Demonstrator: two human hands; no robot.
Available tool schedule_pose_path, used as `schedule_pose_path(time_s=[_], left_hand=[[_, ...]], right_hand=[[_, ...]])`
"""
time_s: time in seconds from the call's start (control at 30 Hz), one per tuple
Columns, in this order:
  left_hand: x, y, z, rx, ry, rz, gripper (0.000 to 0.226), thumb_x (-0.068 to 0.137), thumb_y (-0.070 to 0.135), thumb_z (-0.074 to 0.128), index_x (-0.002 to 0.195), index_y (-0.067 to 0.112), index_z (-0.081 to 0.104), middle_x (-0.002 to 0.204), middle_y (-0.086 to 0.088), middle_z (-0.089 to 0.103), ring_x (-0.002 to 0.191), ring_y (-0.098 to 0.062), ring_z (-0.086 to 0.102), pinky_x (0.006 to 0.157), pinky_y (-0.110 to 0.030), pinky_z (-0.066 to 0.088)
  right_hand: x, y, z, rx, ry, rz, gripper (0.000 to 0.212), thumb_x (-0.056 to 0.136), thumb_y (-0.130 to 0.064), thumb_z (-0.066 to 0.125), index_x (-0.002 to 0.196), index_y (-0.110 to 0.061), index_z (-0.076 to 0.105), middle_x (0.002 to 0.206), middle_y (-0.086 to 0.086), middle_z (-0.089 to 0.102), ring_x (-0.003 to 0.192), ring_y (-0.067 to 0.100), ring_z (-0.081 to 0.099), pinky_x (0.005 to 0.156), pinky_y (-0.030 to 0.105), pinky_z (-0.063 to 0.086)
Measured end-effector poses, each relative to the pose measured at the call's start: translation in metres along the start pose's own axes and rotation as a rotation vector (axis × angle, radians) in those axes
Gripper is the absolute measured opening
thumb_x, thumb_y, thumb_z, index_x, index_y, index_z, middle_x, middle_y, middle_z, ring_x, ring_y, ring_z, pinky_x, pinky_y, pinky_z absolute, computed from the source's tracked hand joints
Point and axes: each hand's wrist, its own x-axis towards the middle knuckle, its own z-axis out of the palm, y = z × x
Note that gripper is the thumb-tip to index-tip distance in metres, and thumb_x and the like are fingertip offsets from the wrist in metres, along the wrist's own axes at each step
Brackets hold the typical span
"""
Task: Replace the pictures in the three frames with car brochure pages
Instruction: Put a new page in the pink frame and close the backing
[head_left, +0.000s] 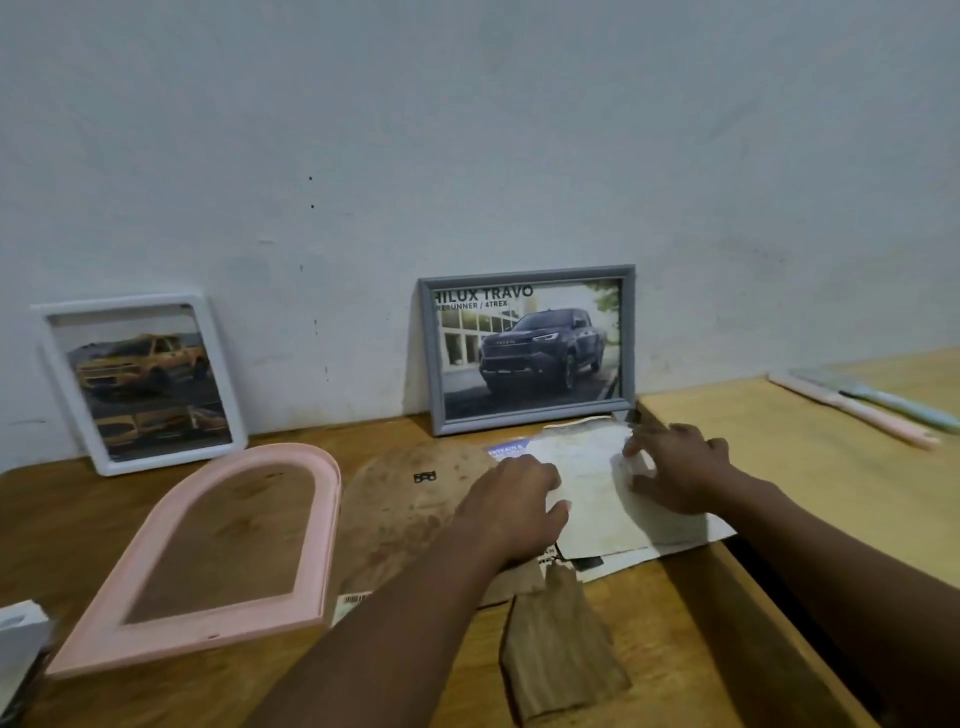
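**Pink arched frame (322, 519) is the last one left to fill**

Two of the three frames look finished from where I stand. A white frame (124, 304) leans on the wall near the back-left corner of the tabletop (62, 499) and shows a page with yellow pickups. A grey frame (527, 273) leans on the wall at the middle of the back edge, holding a page with a dark pickup under the heading "HILUX TRAVO".

The pink arched frame lies flat toward the front left, with bare wood showing through its opening. What I take for its arched backing board (405, 499) lies just beside it on the right, with a small dark clip (425, 477) on top. A brown stand piece (561, 644) lies nearer the front edge.

Both hands are on some loose sheets (587, 483) in front of the grey frame; a blue printed corner peeks out from under the pale top one. The left hand (511, 506) rests palm down on the top sheet, fingers loosely bent, pressing it flat. The right hand (675, 467) seems to pinch a lifted edge of that sheet between thumb and fingertips, though blur leaves me unsure.

By my reckoning a page has yet to be chosen and fitted to the arch, then the board closed and the frame stood up. Two pastel-handled tools (857, 410) lie near the back right; I cannot tell what they are.
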Motion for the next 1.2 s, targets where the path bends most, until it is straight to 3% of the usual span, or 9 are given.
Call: schedule_pose_path(time_s=[0.13, 0.3, 0.53, 0.7, 0.8, 0.9, 1.1, 1.2], left_hand=[[-0.004, -0.003, -0.005, -0.002, 0.036, 0.007, 0.040, 0.097, 0.044, 0.056, 0.129, 0.021, 0.064, 0.127, 0.001, 0.065, 0.115, -0.020, 0.059, 0.091, -0.037, 0.051], [-0.016, -0.010, -0.016, -0.002, 0.079, 0.005, 0.039, 0.096, 0.040, 0.058, 0.128, 0.021, 0.065, 0.124, 0.000, 0.066, 0.112, -0.019, 0.057, 0.090, -0.038, 0.052], [-0.056, -0.049, -0.064, 0.032, 0.135, -0.082, 0.044, 0.094, 0.041, 0.059, 0.135, 0.025, 0.058, 0.134, 0.001, 0.061, 0.122, -0.020, 0.054, 0.097, -0.037, 0.048], [-0.119, -0.106, -0.107, 0.038, 0.210, -0.256, 0.043, 0.096, 0.040, 0.061, 0.137, 0.030, 0.055, 0.137, 0.005, 0.058, 0.119, -0.017, 0.056, 0.091, -0.032, 0.046], [-0.164, -0.147, -0.129, 0.042, 0.271, -0.395, 0.045, 0.095, 0.039, 0.063, 0.139, 0.033, 0.054, 0.138, 0.007, 0.060, 0.119, -0.015, 0.057, 0.098, -0.034, 0.050], [-0.214, -0.181, -0.148, 0.019, 0.314, -0.531, 0.045, 0.096, 0.037, 0.064, 0.139, 0.030, 0.055, 0.138, 0.004, 0.060, 0.119, -0.016, 0.057, 0.095, -0.031, 0.048], [-0.321, -0.243, -0.154, 0.044, 0.375, -0.741, 0.039, 0.094, 0.039, 0.062, 0.131, 0.026, 0.056, 0.128, -0.001, 0.063, 0.116, -0.022, 0.059, 0.096, -0.039, 0.051], [-0.352, -0.259, -0.145, 0.080, 0.360, -0.811, 0.046, 0.096, 0.039, 0.061, 0.138, 0.022, 0.054, 0.138, -0.003, 0.059, 0.125, -0.021, 0.054, 0.105, -0.036, 0.045]], right_hand=[[-0.005, -0.011, 0.010, 0.085, -0.023, -0.022, 0.039, 0.098, -0.038, 0.049, 0.136, -0.030, 0.052, 0.145, 0.001, 0.050, 0.134, 0.025, 0.042, 0.105, 0.047, 0.033], [-0.006, -0.035, 0.004, 0.105, 0.021, -0.040, 0.041, 0.095, -0.039, 0.056, 0.135, -0.031, 0.052, 0.149, 0.000, 0.047, 0.136, 0.026, 0.043, 0.112, 0.053, 0.032], [-0.006, -0.127, -0.019, 0.286, 0.081, -0.265, 0.036, 0.091, -0.038, 0.065, 0.125, -0.028, 0.059, 0.131, -0.002, 0.061, 0.118, 0.021, 0.056, 0.098, 0.045, 0.048], [-0.016, -0.226, -0.027, 0.409, 0.010, -0.435, 0.033, 0.092, -0.027, 0.067, 0.124, -0.026, 0.058, 0.125, 0.000, 0.062, 0.110, 0.018, 0.059, 0.093, 0.037, 0.054], [-0.031, -0.295, -0.022, 0.442, -0.007, -0.522, 0.034, 0.093, -0.024, 0.066, 0.126, -0.023, 0.057, 0.123, -0.001, 0.062, 0.107, 0.018, 0.060, 0.090, 0.033, 0.054], [-0.050, -0.363, -0.006, 0.464, -0.041, -0.615, 0.034, 0.092, -0.022, 0.066, 0.125, -0.024, 0.058, 0.124, -0.002, 0.064, 0.103, 0.016, 0.061, 0.085, 0.029, 0.054], [-0.091, -0.464, 0.029, 0.404, -0.176, -0.800, 0.040, 0.096, -0.026, 0.059, 0.135, -0.028, 0.050, 0.135, -0.001, 0.059, 0.116, 0.019, 0.058, 0.093, 0.032, 0.050], [-0.101, -0.495, 0.042, 0.364, -0.190, -0.841, 0.042, 0.094, -0.025, 0.061, 0.134, -0.030, 0.048, 0.133, 0.001, 0.059, 0.115, 0.020, 0.058, 0.095, 0.041, 0.052]])
